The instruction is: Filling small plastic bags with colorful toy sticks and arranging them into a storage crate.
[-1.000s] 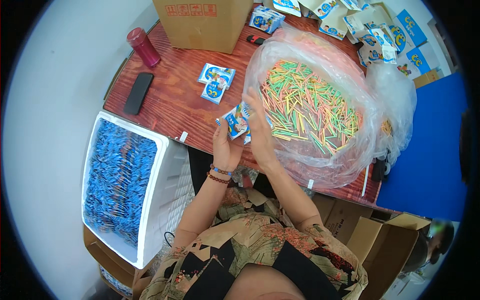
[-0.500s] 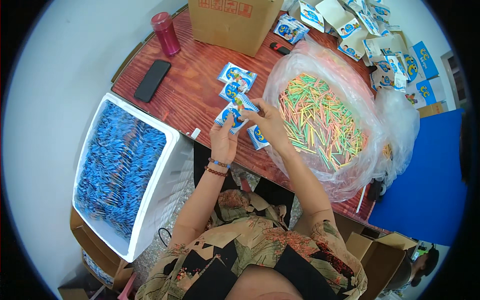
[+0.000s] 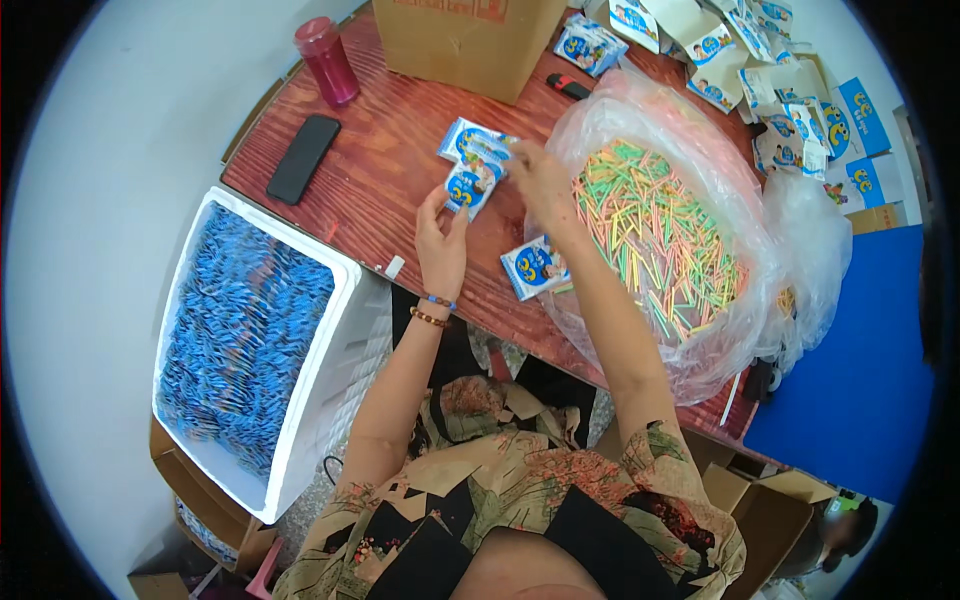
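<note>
A small blue-and-white snack packet (image 3: 472,186) lies toward the middle of the table, its near corner between the thumb and fingers of my left hand (image 3: 441,243). Just beyond it, partly overlapped, is another packet (image 3: 470,138) of the same kind. My right hand (image 3: 543,187) hovers at the right side of these packets; its fingertips are smeared by motion, so whether they hold anything is unclear. Below my right wrist, by the table's near edge, a further packet (image 3: 530,268) rests beside a clear plastic bag (image 3: 590,115) full of thin pastel sticks (image 3: 665,235).
On the left stands a white foam box (image 3: 345,300) full of blue packets. A dark phone (image 3: 303,160), pink bottle (image 3: 328,65) and cardboard box (image 3: 465,45) sit farther back. Beyond the bag are a red-black cutter (image 3: 568,87), stacked packets (image 3: 590,45) and open printed cartons (image 3: 715,70).
The packet held up between both hands is no longer raised there. My right hand has moved away from my left, up and to the right. The view has shifted slightly.
</note>
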### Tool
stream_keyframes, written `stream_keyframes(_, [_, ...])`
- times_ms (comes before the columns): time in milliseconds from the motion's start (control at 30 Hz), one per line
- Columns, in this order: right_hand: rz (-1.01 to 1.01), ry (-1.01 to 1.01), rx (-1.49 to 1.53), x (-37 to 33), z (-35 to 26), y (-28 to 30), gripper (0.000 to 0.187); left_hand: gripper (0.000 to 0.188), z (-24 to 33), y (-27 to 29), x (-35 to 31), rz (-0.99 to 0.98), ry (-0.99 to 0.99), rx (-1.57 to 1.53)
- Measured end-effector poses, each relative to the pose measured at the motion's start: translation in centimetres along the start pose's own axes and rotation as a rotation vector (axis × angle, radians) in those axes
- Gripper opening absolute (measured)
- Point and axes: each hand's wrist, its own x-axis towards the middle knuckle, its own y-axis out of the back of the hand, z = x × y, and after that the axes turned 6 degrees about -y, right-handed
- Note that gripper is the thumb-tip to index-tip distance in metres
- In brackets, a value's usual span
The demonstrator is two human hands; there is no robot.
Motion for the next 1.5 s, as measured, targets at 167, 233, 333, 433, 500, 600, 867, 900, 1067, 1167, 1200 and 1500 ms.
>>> stream_keyframes(167, [-0.258,0.01,-0.161,-4.2,2.1,7.1,0.03,0.031,3.0,0.2,-2.9,-0.226,-0.17,0.477])
stream_keyframes(233, [-0.294,0.054,-0.206,-5.9,3.0,8.3,0.031,0.034,3.7,-0.6,-4.2,-0.348,-0.203,0.621])
stream_keyframes(333, [-0.357,0.069,-0.202,-6.8,4.2,8.6,0.033,0.031,3.9,-1.7,-4.7,-0.398,-0.252,0.752])
stream_keyframes(433, [-0.273,0.037,-0.063,-7.3,4.5,8.0,0.022,0.03,2.7,-1.8,-4.0,-0.427,-0.163,0.689])
stream_keyframes(500, [-0.235,0.086,-0.016,-7.1,4.7,7.9,0.015,0.028,2.0,-1.7,-3.7,-0.422,-0.243,0.717])
stream_keyframes(600, [-0.177,0.212,0.038,-6.9,5.5,8.0,0.007,0.025,2.2,-1.7,-3.5,-0.399,-0.342,0.743])
stream_keyframes(867, [-0.142,0.299,0.031,-6.6,4.9,8.9,0.009,0.02,3.5,-2.8,-2.7,-0.389,-0.214,0.321])
stream_keyframes(900, [0.025,0.478,-0.06,-6.6,4.4,8.9,0.01,0.017,3.3,-2.8,-2.6,-0.357,-0.227,0.264])
stream_keyframes(1067, [-0.194,0.14,0.385,-7.0,3.9,9.2,0.008,0.01,4.4,-3.0,-3.0,-0.281,-0.157,0.07])
stream_keyframes(1167, [-0.226,0.05,0.491,-7.8,2.5,9.8,0.011,0.01,6.8,-3.1,-3.3,-0.338,0.176,-0.368])
stream_keyframes(1200, [-0.226,0.055,0.49,-8.3,2.0,9.6,0.011,0.011,7.0,-2.9,-3.5,-0.305,0.17,-0.364])
stream_keyframes(1500, [-0.247,-0.192,0.828,-12.0,0.9,8.2,0.008,0.012,7.3,-1.6,-5.3,-0.274,0.286,-0.493])
